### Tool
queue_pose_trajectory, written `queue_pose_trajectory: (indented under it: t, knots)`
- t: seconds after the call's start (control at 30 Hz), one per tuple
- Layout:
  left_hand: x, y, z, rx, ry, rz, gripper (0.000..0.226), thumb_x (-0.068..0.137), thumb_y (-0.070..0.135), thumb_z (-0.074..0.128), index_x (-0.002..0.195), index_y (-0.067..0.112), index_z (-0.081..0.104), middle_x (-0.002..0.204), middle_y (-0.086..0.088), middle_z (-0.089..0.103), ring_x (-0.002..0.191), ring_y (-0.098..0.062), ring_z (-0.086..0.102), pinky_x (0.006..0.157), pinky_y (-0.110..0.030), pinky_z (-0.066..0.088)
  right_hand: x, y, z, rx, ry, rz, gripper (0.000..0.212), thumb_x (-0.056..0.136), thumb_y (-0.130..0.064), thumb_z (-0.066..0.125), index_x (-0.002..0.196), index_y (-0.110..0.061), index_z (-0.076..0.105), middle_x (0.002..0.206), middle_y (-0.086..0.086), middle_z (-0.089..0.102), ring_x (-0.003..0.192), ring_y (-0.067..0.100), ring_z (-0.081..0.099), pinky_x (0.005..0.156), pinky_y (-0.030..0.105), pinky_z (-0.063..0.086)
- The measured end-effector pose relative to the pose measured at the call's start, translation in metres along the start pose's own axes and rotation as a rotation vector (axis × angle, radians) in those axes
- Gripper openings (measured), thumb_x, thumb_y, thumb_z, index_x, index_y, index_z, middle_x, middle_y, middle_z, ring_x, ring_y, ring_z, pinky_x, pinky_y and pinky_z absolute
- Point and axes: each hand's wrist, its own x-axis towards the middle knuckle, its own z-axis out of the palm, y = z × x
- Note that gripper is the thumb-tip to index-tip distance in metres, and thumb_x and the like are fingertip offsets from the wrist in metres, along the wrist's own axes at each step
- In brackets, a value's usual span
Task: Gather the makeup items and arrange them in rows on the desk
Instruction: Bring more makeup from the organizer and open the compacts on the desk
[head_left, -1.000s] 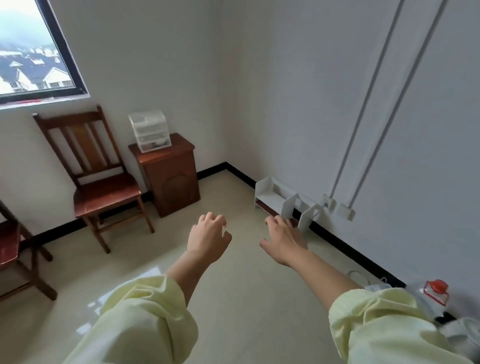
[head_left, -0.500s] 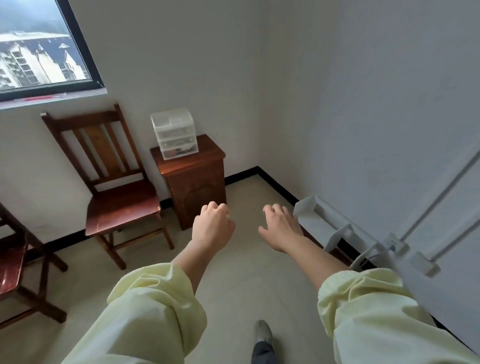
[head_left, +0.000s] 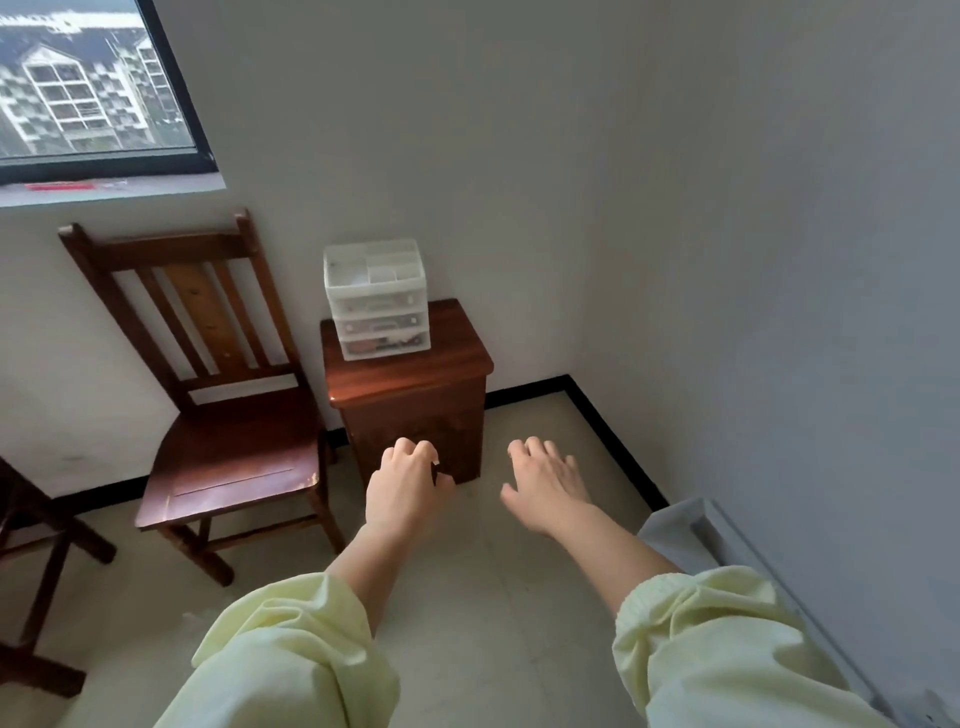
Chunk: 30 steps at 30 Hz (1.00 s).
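Note:
A small clear plastic drawer organizer (head_left: 376, 299) stands on a low dark wooden cabinet (head_left: 410, 384) in the room's corner; small items show through its lower drawers. Both my arms reach forward in pale yellow sleeves. My left hand (head_left: 405, 486) hangs in front of the cabinet's lower face, fingers loosely curled, holding nothing. My right hand (head_left: 545, 483) is to the right of the cabinet over the floor, fingers spread and empty. Neither hand touches the organizer.
A wooden chair (head_left: 218, 415) stands left of the cabinet under a window (head_left: 88, 88). Part of another dark wooden piece (head_left: 31, 561) shows at the far left. A white shelf unit (head_left: 696, 525) lies against the right wall. The floor (head_left: 483, 597) is pale tile.
The view has swung left and closer to the corner; the cabinet and organizer now sit near the centre and look larger. Both hands stay extended and empty, now lower in front of the cabinet.

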Motion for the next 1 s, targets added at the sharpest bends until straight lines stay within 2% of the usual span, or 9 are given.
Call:
queue_pose_trajectory:
  t: [0.4,0.7,0.87,1.0]
  knots:
    - [0.213,-0.096,0.062,-0.023,-0.105,-0.173,0.033,0.088,0.03,0.051,0.119,0.019,0.055,0.12,0.001,0.05,0.117,-0.019,0.044,0.079,-0.032,0.045,0.237,-0.036,0.053,0.063,-0.141,-0.001,0.032,0.096,-0.031,0.045,0.124,-0.018,0.043,0.129,0.003,0.046,0.122,0.023,0.041,0.098,0.038,0.036]
    - [0.299,-0.166,0.123,-0.036,-0.243,-0.27,0.03,0.091,0.03,0.048,0.119,0.022,0.053,0.121,0.005,0.049,0.116,-0.016,0.043,0.077,-0.029,0.043,0.35,-0.043,0.117,0.104,-0.305,0.048,0.035,0.095,-0.032,0.046,0.127,-0.018,0.042,0.129,0.001,0.045,0.125,0.022,0.039,0.1,0.037,0.036]
    - [0.369,-0.182,0.13,-0.122,-0.116,-0.295,0.034,0.091,0.026,0.052,0.124,0.018,0.052,0.123,-0.002,0.051,0.115,-0.022,0.045,0.081,-0.033,0.043,0.425,-0.051,0.123,0.159,-0.256,0.006,0.034,0.096,-0.031,0.046,0.127,-0.018,0.043,0.128,0.001,0.046,0.123,0.022,0.04,0.1,0.039,0.037]
    - [0.43,-0.182,0.125,-0.269,-0.005,-0.374,0.043,0.092,0.025,0.053,0.133,0.015,0.045,0.135,-0.004,0.046,0.125,-0.022,0.042,0.091,-0.032,0.039,0.491,-0.064,0.116,0.17,-0.197,-0.024,0.036,0.096,-0.03,0.047,0.129,-0.017,0.042,0.13,0.002,0.046,0.121,0.022,0.041,0.099,0.038,0.039]
